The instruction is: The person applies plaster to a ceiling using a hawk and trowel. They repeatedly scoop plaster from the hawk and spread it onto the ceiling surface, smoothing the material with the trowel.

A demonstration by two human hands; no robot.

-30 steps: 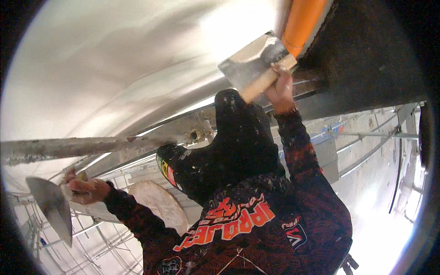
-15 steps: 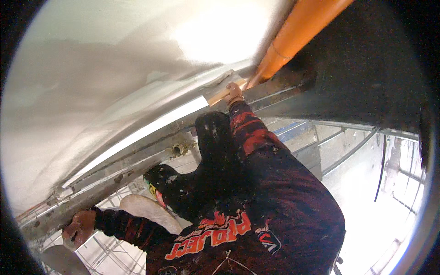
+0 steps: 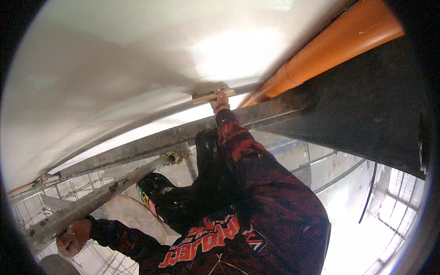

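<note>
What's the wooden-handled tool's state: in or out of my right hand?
In: your right hand is closed around its pale wooden handle, which shows on both sides.

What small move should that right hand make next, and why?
Probably slide the wooden-handled trowel slightly leftward along the pale surface: the right hand appears to hold it against that surface, and the orange pipe sits close on its right.

Float point(image 3: 201, 98) resting in right hand point(image 3: 221, 99) against wall surface point(image 3: 114, 68), pipe point(image 3: 330, 50) running to right. Pole point(image 3: 110, 190) slanting left of legs point(image 3: 211, 169), board point(image 3: 135, 214) lying between them. Left hand point(image 3: 74, 236) sitting near pole's lower end, trowel point(image 3: 57, 264) just below.
</note>
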